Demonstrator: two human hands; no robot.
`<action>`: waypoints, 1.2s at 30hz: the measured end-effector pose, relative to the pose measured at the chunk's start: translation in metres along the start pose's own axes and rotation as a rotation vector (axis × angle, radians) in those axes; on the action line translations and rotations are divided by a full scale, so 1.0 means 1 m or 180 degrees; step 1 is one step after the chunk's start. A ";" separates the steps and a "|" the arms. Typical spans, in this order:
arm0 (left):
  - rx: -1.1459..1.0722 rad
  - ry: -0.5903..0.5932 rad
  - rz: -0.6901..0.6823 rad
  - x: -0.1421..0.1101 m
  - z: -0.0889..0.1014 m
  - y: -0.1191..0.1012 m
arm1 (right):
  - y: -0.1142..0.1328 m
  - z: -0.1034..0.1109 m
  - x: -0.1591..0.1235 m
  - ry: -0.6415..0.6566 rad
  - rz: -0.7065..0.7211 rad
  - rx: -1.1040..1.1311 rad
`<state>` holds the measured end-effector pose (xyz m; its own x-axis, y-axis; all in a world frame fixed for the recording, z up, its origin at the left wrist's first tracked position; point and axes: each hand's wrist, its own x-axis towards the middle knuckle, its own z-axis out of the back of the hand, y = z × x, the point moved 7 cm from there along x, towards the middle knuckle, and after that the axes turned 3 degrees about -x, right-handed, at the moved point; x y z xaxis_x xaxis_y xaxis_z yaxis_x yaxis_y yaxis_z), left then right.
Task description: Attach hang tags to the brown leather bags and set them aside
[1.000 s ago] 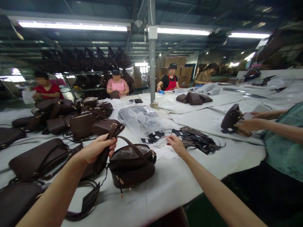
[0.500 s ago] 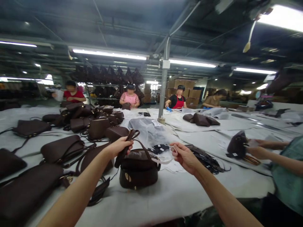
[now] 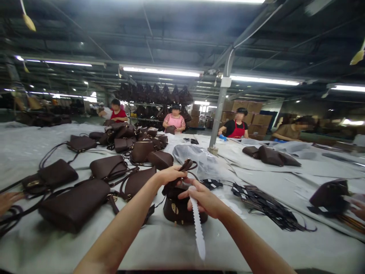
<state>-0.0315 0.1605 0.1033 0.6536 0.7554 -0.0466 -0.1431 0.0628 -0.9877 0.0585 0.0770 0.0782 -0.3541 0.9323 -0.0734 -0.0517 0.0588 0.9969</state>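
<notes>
A dark brown handbag (image 3: pixel 184 215) with a gold-coloured clasp stands upright on the white-covered table in front of me. My left hand (image 3: pixel 172 176) is closed around its brown strap (image 3: pixel 186 165), bunched above the bag's top. Close beside it, at the bag's upper right, my right hand (image 3: pixel 207 198) grips a white strip (image 3: pixel 198 228) with wavy edges. The strip hangs down in front of the bag, its lower end free. Both my hands hide much of the bag's opening.
Many brown bags (image 3: pixel 76 201) cover the left side. Clear plastic (image 3: pixel 195 158) lies behind my hands, and black tags with cords (image 3: pixel 265 203) to the right. A post (image 3: pixel 218 118) rises from the table. Other people's hands show at the left edge (image 3: pixel 10 201) and right edge (image 3: pixel 359 209).
My right hand has come left to the bag, beside my left hand, and the white strip now hangs down. The view has swung right. My left hand keeps the strap.
</notes>
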 end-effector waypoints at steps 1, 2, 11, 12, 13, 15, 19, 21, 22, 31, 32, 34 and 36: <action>0.0026 0.0065 -0.0038 -0.001 -0.002 0.000 | 0.000 0.003 0.007 -0.0143 0.0091 0.0079; 0.0073 0.0137 -0.0073 -0.001 -0.004 0.000 | 0.001 0.005 0.012 -0.0264 0.0193 0.0148; 0.0854 -0.0124 -0.0578 0.006 -0.016 -0.005 | -0.001 0.006 0.042 -0.0187 0.0258 -0.0002; 0.1029 -0.0291 -0.0725 0.007 -0.013 -0.009 | -0.003 0.007 0.042 -0.0208 0.0267 0.0039; 0.1190 -0.0431 -0.0862 0.007 -0.010 -0.012 | -0.006 0.009 0.042 -0.0271 0.0283 0.0042; 0.1365 -0.0586 -0.0979 0.007 -0.004 -0.017 | -0.013 0.015 0.041 -0.0417 0.0257 -0.0030; 0.1332 -0.0370 -0.0584 0.011 0.004 -0.015 | -0.026 0.027 0.039 -0.0556 -0.0053 -0.0027; 0.1504 -0.0417 -0.0602 0.011 0.007 -0.018 | -0.026 0.034 0.041 -0.0658 -0.0193 -0.0051; 0.1682 -0.0515 -0.0686 0.011 0.007 -0.021 | -0.025 0.037 0.043 -0.0709 -0.0258 -0.0073; 0.2939 -0.0347 -0.0970 0.005 -0.023 -0.023 | -0.006 0.023 0.051 -0.0242 0.0114 0.0590; 0.2971 -0.0297 -0.0991 0.005 -0.025 -0.022 | -0.007 0.022 0.052 -0.0251 0.0130 0.0709; 0.3042 -0.0242 -0.0997 0.008 -0.028 -0.020 | -0.010 0.029 0.054 -0.0647 0.0131 0.0726; 0.3048 -0.0227 -0.1020 0.011 -0.029 -0.017 | -0.009 0.042 0.056 -0.1292 0.0233 0.0512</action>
<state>-0.0002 0.1491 0.1151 0.7244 0.6464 0.2396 -0.5253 0.7426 -0.4155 0.0782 0.1434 0.0666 0.0457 0.9988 -0.0178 0.1171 0.0123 0.9930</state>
